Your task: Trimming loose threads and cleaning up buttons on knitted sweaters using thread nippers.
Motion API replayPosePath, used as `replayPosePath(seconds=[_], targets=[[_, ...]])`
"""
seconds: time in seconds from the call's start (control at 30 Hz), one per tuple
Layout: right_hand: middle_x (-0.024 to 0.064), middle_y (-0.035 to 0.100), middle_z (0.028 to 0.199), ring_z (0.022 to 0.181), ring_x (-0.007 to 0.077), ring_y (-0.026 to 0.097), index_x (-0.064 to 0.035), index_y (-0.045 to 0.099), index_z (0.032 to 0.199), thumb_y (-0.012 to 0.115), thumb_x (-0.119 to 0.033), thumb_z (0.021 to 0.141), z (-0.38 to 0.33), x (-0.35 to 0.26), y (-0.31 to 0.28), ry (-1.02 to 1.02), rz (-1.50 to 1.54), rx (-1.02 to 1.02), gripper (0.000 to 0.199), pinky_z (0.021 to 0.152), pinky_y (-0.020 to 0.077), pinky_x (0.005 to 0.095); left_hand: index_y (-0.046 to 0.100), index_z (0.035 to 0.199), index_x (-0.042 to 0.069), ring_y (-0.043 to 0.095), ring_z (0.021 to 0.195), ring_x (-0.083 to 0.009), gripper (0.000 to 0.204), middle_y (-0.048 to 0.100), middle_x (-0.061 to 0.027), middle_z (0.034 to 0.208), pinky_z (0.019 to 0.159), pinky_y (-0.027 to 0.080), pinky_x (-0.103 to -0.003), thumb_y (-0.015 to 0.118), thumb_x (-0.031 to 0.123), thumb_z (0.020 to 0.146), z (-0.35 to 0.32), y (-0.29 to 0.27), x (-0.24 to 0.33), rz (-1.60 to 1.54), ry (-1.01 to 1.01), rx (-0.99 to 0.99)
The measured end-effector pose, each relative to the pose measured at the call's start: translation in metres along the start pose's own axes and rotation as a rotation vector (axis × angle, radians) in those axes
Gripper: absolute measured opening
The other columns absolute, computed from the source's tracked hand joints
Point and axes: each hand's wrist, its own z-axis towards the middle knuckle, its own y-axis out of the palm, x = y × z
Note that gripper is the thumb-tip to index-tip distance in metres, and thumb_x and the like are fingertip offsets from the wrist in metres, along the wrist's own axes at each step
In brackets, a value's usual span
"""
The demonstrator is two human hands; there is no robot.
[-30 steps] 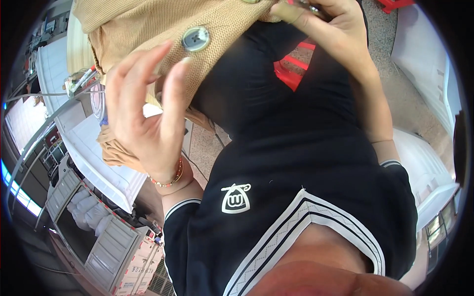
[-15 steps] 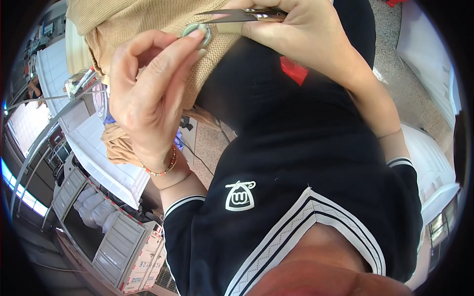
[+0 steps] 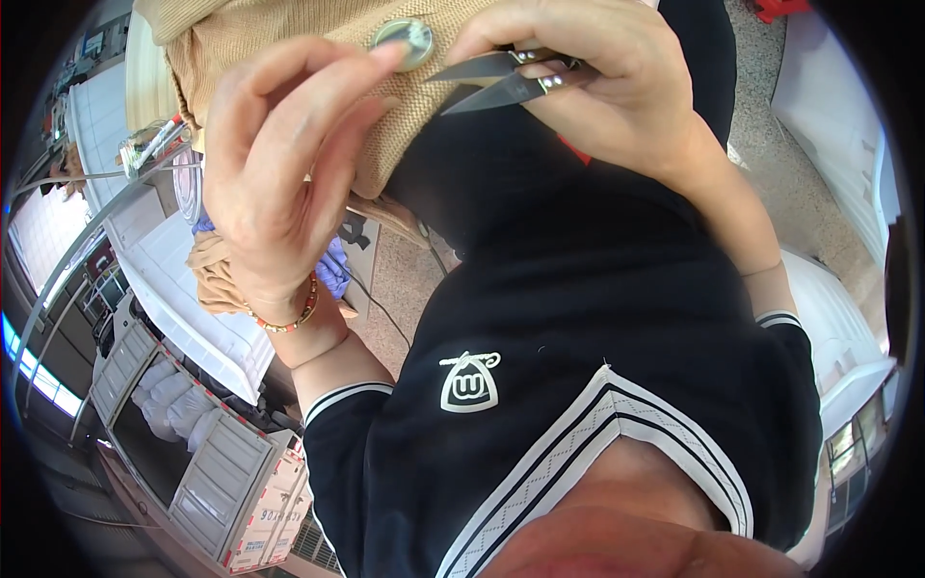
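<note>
Holding: left hand (image 3: 279, 183) pinches the tan knit garment (image 3: 289, 39) just beside its round metal button (image 3: 405, 40), thumb and forefinger closed on the fabric edge
Cutting tool: right hand (image 3: 597, 87) grips small thread snips (image 3: 501, 79), blades parted, tips pointing at the button and just short of it
Location: garment held up near the chest, above the black shirt (image 3: 578, 366)
Handling, judged: knit is soft, light and stretchy, and will sag unless kept taut; best gripped close to the button. Button is hard and smooth. Snips are sharp at the tips
Unclear: any thread at the button is too fine to see; top of garment cut off by the frame; its lower part is hidden by the left hand
Background: white table (image 3: 183, 308) with a tan fabric pile (image 3: 217, 275)
</note>
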Motion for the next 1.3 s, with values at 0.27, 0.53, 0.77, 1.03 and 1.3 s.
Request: replayPosePath(seconds=[0.27, 0.53, 0.77, 1.03, 1.3], targets=[[0.0068, 0.063, 0.076, 0.056, 0.017, 0.057, -0.0036, 0.066, 0.096, 0.064, 0.005, 0.072, 0.0, 0.027, 0.018, -0.395, 0.125, 0.05, 0.025, 0.051, 0.0428, 0.0259, 0.065, 0.117, 0.0, 0.061, 0.107, -0.0247, 0.035, 0.062, -0.0148, 0.12, 0.089, 0.046, -0.029, 0.052, -0.006, 0.085, 0.038, -0.018, -0.007, -0.164, 0.035, -0.512], [0.0054, 0.063, 0.077, 0.057, 0.0134, 0.058, -0.0038, 0.066, 0.098, 0.075, -0.004, 0.071, -0.012, -0.018, 0.01, 0.071, -0.038, -0.018, 0.029, 0.052, 0.0434, 0.0229, 0.067, 0.114, -0.002, 0.06, 0.108, -0.0237, 0.027, 0.064, -0.0146, 0.117, 0.092, 0.045, -0.03, 0.054, 0.003, 0.091, 0.018, -0.014, -0.019, -0.258, -0.074, -0.447], [0.0075, 0.062, 0.078, 0.062, 0.0195, 0.062, -0.0053, 0.064, 0.099, 0.075, -0.006, 0.071, -0.017, -0.025, 0.028, 0.045, -0.212, 0.093, 0.031, 0.056, 0.0482, 0.0261, 0.066, 0.115, -0.002, 0.062, 0.105, -0.0232, 0.027, 0.067, -0.0145, 0.11, 0.093, 0.044, -0.03, 0.052, 0.005, 0.093, 0.001, 0.003, -0.01, -0.296, -0.054, -0.276], [-0.0058, 0.054, 0.071, 0.062, -0.0009, 0.043, 0.001, 0.063, 0.093, 0.066, 0.006, 0.081, -0.038, -0.026, 0.035, 0.303, 0.31, 0.151, 0.013, 0.054, 0.0335, 0.0171, 0.065, 0.115, -0.002, 0.062, 0.1, -0.0215, 0.028, 0.068, -0.0132, 0.109, 0.091, 0.044, -0.028, 0.049, 0.0, 0.092, -0.004, 0.005, 0.014, -0.245, -0.1, -0.207], [-0.0067, 0.056, 0.073, 0.063, -0.0015, 0.043, 0.0009, 0.066, 0.092, 0.069, -0.001, 0.086, -0.05, -0.033, 0.034, 0.291, 0.359, 0.233, 0.007, 0.054, 0.034, 0.0161, 0.067, 0.105, -0.002, 0.06, 0.098, -0.0226, 0.025, 0.065, -0.0115, 0.103, 0.088, 0.044, -0.028, 0.047, -0.004, 0.089, -0.005, 0.001, 0.034, -0.266, -0.098, -0.277]])
